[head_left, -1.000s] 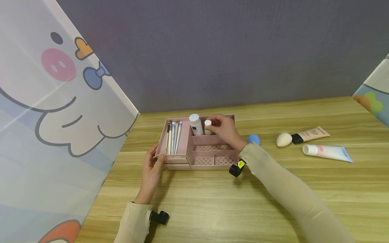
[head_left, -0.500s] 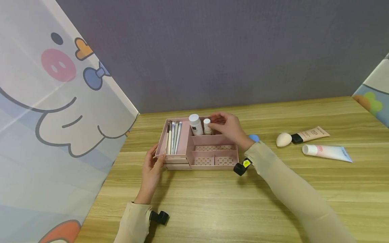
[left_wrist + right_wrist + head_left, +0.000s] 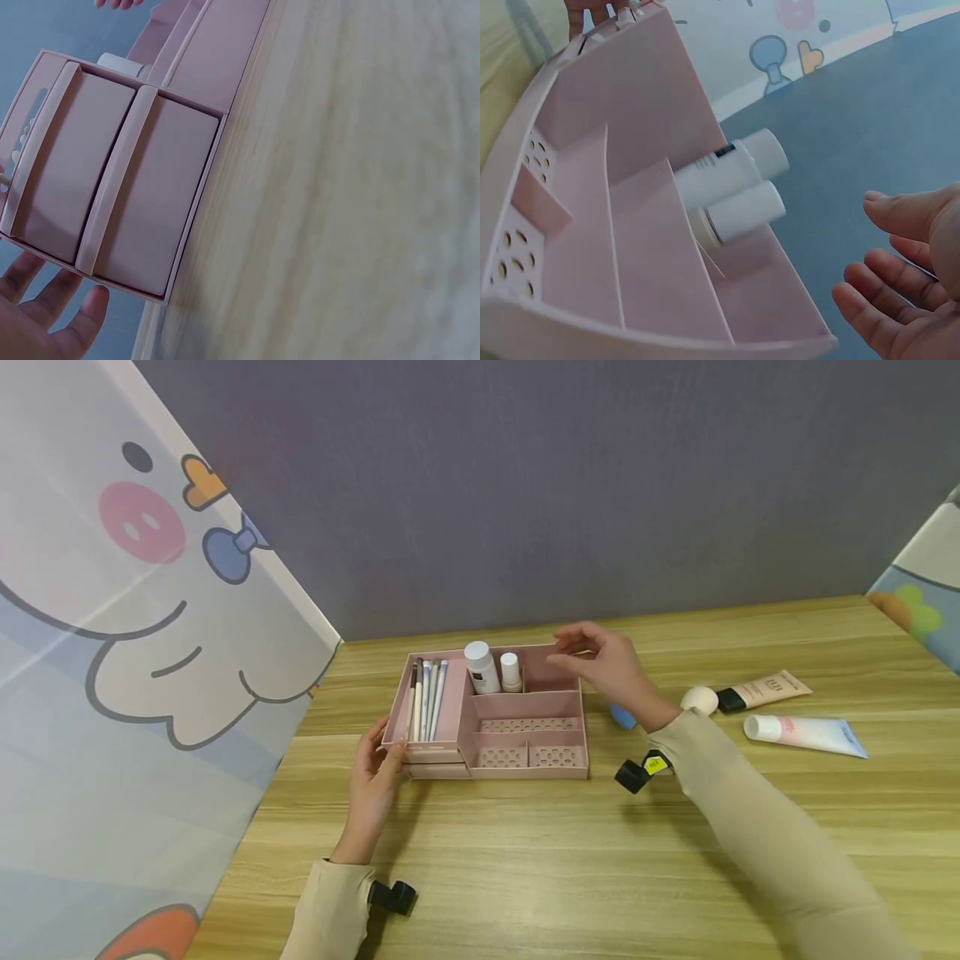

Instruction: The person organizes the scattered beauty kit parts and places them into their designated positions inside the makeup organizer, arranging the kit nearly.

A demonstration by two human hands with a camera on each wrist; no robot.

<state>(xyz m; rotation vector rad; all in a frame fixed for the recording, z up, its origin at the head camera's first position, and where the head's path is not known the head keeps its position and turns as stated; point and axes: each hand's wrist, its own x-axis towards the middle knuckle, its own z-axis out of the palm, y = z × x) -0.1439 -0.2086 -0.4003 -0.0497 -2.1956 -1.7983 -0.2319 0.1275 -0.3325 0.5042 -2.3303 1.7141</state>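
— Right hand [image 3: 603, 664]?
— Hovering over the back right corner of the organizer [image 3: 495, 770], fingers loose and spread, holding nothing. Well clear of the small bottle [image 3: 511, 671], upright in the back compartment just beside the tall bottle [image 3: 480, 667].
— Left hand [image 3: 375, 768]?
— Flat against the organizer's front left corner, fingers straight, steadying rather than gripping.
— Step, at a guess?
— Filling the organizer, bottle placed, hand free. Probably calling next for a reach right across the counter [image 3: 525, 860] to the blue sponge [image 3: 621, 716], nearest; further off, the cream sponge [image 3: 699, 699] and two tubes [image 3: 765, 691].
— Materials?
— Stiff matte pink plastic, thin dividers, holes punched in the front compartment floors. Smooth white cylinders for bottles. Slim pale brushes [image 3: 426, 697] laid lengthwise on the left. Egg-shaped sponges, likely squashy; soft flat-ended tubes. Wood-grain counter.
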